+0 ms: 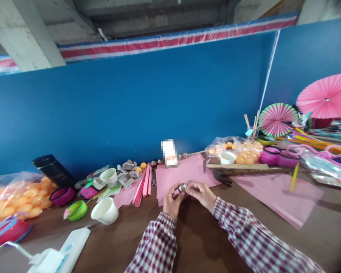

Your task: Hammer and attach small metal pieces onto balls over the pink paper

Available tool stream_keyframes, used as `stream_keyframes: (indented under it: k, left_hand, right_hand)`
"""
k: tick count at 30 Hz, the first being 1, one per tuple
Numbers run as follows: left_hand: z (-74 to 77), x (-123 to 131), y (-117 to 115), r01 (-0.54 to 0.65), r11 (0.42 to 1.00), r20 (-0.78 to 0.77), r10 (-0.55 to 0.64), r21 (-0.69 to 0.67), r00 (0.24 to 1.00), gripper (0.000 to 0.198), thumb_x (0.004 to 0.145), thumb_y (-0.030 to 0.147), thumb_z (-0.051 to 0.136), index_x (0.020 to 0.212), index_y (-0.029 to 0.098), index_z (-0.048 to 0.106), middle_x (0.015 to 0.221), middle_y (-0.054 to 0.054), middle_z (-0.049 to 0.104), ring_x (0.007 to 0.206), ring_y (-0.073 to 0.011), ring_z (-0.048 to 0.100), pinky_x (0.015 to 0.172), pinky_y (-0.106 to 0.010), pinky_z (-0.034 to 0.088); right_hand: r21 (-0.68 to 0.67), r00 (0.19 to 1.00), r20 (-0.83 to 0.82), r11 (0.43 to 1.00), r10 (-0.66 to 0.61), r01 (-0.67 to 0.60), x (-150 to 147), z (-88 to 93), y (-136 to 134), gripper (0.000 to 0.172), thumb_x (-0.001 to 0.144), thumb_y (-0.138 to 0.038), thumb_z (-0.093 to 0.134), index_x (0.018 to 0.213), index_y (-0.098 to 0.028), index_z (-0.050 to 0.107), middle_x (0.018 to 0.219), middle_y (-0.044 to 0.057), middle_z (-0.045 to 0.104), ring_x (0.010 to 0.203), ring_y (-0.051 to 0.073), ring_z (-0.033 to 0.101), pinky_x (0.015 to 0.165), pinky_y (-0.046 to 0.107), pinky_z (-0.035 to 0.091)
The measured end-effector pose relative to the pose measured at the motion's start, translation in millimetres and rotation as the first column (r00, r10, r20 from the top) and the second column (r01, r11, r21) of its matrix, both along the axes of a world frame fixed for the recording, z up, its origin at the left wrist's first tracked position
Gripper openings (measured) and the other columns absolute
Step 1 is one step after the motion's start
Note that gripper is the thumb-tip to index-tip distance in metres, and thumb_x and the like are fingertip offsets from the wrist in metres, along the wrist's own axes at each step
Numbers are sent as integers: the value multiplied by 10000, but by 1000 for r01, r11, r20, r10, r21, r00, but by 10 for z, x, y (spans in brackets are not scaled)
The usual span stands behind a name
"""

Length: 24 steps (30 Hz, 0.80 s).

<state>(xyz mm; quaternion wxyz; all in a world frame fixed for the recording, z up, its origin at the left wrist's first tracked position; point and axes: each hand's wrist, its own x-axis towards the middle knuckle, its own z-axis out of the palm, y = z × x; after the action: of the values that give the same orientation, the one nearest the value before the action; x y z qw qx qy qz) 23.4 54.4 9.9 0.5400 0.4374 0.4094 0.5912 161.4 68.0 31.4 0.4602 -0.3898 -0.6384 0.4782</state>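
Note:
Over the near edge of a pink paper sheet (170,182), a small shiny silver ball (182,187) sits between my two hands. My left hand (172,201) pinches it between thumb and fingers. From the other side, the closed fingertips of my right hand (203,194) meet the ball; fine detail there is too small to make out. More silver balls (154,163) lie in a row behind the sheet, around a blurred-out white item (169,153). A hammer (235,167) with a wooden handle rests to the right of the sheet.
White cups (105,211), folded pink paper strips (143,185) and a bag of orange balls (19,197) are on the left. Another bag of orange balls (248,151), pink scissors (333,151) and paper fans (278,119) are on the right. A blue partition (159,94) stands behind.

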Motion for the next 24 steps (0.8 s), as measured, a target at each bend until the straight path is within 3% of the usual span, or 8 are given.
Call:
stream_keyframes:
  k: [24]
  left_hand:
    - [45,5,-15,19,999,16,-19,-32,1000,440,594,234,663,1009,160,540,1050,-94,566,774,-158,585,708,-308,487]
  right_hand:
    - [-64,999,-48,998,18,-21,-9,34,-20,276,648,-413,581,624,-139,551,652,14,567,611,116,512,574,240,419]
